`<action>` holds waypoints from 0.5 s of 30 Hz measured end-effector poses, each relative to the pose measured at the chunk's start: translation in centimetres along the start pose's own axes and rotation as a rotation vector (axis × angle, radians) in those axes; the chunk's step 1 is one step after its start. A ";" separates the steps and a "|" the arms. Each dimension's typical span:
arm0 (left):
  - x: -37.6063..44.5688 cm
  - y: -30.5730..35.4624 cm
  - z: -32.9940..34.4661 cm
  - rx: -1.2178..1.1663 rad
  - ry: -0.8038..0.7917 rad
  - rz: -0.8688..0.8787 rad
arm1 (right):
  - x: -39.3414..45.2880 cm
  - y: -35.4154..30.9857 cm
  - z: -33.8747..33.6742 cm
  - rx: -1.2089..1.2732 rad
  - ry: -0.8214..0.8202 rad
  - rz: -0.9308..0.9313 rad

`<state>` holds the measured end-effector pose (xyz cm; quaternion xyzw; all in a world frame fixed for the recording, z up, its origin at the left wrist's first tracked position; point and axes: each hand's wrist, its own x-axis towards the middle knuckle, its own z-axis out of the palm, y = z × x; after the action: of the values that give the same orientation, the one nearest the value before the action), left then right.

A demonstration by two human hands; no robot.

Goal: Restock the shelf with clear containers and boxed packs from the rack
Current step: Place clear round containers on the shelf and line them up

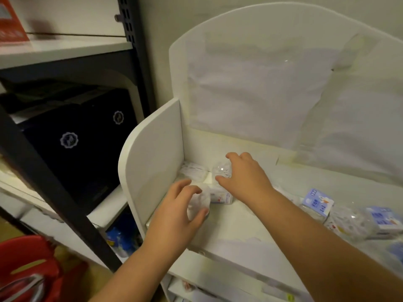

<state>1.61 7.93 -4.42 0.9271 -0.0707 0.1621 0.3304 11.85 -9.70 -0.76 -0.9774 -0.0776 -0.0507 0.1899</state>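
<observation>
A white display shelf [235, 234] with a rounded back panel fills the middle and right. My left hand [176, 216] grips a clear container [199, 203] near the shelf's left side wall. My right hand [246, 177] rests its fingers on another clear container [222, 170] farther back. A third clear container [193, 171] sits in the back left corner. A small boxed pack [220, 196] lies between my two hands. Blue boxed packs [317, 202] and clear containers [349, 221] lie in a loose group at the shelf's right.
A dark metal rack [43, 171] stands to the left, holding black boxes [76, 138] with round emblems. A red plastic stool [28, 264] is at the bottom left. A lower tier of the white shelf [218, 286] shows beneath my arms.
</observation>
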 end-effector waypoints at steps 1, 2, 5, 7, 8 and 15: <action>0.2 -0.1 -0.2 -0.001 0.012 0.011 | 0.4 -0.2 0.5 -0.007 -0.016 0.030; 0.3 -0.1 -0.4 -0.006 0.022 0.016 | 0.8 -0.4 0.9 -0.005 -0.026 0.049; 0.7 -0.4 -0.6 -0.032 0.050 0.021 | 1.4 -0.3 2.0 0.032 -0.010 0.056; 0.9 -0.5 -0.6 -0.056 0.075 0.020 | 1.6 -0.1 2.1 0.050 0.003 0.044; 1.0 -0.5 -0.6 -0.066 0.086 0.017 | 1.5 0.0 1.9 0.059 0.014 0.030; 2.0 1.5 -1.5 -0.051 0.140 0.048 | -0.9 0.3 -3.6 0.277 0.192 -0.052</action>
<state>2.76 7.71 -1.71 0.9028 -0.0738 0.2326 0.3543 10.73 -11.47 2.29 -0.9302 -0.0906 -0.1376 0.3280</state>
